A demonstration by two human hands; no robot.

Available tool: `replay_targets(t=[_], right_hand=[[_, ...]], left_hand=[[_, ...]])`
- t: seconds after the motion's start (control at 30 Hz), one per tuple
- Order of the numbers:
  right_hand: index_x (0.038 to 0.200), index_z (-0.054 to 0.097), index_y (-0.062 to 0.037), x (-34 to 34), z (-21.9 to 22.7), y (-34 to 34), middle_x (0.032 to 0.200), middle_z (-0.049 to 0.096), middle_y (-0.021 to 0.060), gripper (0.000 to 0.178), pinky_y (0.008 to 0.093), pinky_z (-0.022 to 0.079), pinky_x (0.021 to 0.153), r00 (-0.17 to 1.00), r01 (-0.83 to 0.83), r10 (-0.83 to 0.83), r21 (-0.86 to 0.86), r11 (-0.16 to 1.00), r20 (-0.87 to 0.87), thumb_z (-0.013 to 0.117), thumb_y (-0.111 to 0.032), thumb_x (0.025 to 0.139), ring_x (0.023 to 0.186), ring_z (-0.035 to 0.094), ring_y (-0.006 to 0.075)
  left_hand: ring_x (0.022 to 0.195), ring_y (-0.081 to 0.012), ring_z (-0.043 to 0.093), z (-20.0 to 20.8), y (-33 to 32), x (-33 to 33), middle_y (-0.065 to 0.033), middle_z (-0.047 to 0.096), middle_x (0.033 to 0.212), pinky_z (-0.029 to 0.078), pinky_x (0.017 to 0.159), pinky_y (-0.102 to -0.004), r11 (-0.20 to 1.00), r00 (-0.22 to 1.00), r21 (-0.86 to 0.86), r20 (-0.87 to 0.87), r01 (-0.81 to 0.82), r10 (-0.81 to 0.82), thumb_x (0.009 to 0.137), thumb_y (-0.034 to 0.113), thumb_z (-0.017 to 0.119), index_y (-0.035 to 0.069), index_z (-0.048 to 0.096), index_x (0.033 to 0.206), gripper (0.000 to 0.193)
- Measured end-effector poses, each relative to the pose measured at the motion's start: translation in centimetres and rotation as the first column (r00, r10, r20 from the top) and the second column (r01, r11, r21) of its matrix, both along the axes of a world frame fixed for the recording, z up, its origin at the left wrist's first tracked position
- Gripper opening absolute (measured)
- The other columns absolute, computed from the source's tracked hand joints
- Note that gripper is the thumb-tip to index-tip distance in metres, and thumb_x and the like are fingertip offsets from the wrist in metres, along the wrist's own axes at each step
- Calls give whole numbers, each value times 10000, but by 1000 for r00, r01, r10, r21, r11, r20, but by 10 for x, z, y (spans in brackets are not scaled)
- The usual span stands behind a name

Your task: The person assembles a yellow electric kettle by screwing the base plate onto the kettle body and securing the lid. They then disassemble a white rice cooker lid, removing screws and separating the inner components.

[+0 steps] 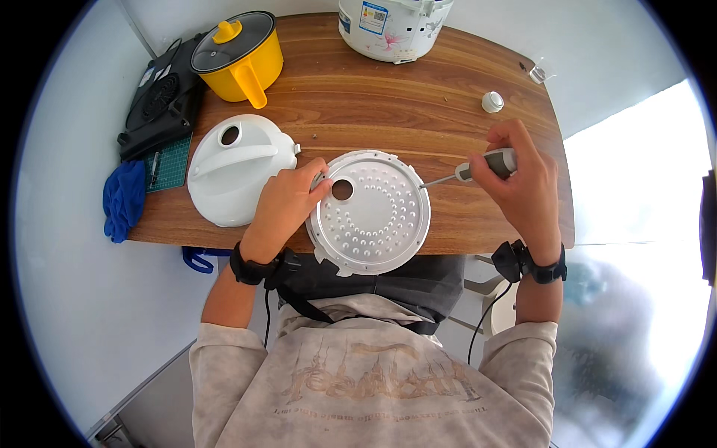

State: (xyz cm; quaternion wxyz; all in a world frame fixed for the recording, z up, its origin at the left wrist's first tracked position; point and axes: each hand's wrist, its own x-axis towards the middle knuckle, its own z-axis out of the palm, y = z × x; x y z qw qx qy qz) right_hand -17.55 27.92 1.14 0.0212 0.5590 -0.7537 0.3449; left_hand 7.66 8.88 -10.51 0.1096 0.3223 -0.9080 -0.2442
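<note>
A round white lid plate, dimpled in rings and pierced by one hole near its upper left, lies at the table's front edge and juts slightly over it. My left hand grips its upper left rim, thumb and fingers closed on it. In my right hand is a screwdriver with a grey and white handle. Its shaft points left, and the tip meets the plate's upper right rim; whether it sits in a screw is too small to tell. Left of my left hand rests a white outer lid cover with a round hole.
A yellow pot with a glass lid stands at the back left beside a black appliance. Near these lie a green cutting mat and a blue cloth. A white rice cooker body and small white cap sit farther back.
</note>
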Motion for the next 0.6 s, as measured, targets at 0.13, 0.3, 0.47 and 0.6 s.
replay_targets(t=[0.13,0.3,0.47,0.6], right_hand=[[970,588,-53,-1,1,-1,776,685,97,256,315,561,607,1000,6,-5,4,1000,-8,781,-176,855,642,707,232],[966,590,-45,-3,0,-2,750,681,92,264,306,547,585,1000,13,-13,22,1000,-1,785,-187,859,619,699,216],[944,585,-49,-5,0,-3,661,657,62,261,281,506,541,999,22,-23,18,1000,41,788,-193,863,571,670,178],[932,582,-54,-5,1,-2,641,652,53,256,271,485,527,999,33,-34,10,999,11,786,-193,866,540,636,159]], left_hand=[[473,-180,624,-2,0,1,-52,646,583,454,483,-303,1000,1000,-12,5,0,0,983,256,641,114,634,1037,153],[472,-177,624,-3,-1,1,-52,646,586,453,481,-301,1000,1000,-5,2,2,-2,983,256,642,113,634,1043,156],[470,-180,623,1,0,0,-54,640,582,452,475,-304,1000,1000,11,2,2,-2,982,256,642,109,630,1049,162],[471,-183,624,-1,-1,1,-57,637,579,454,475,-304,1000,1000,4,0,5,-5,981,255,643,107,628,1049,164]])
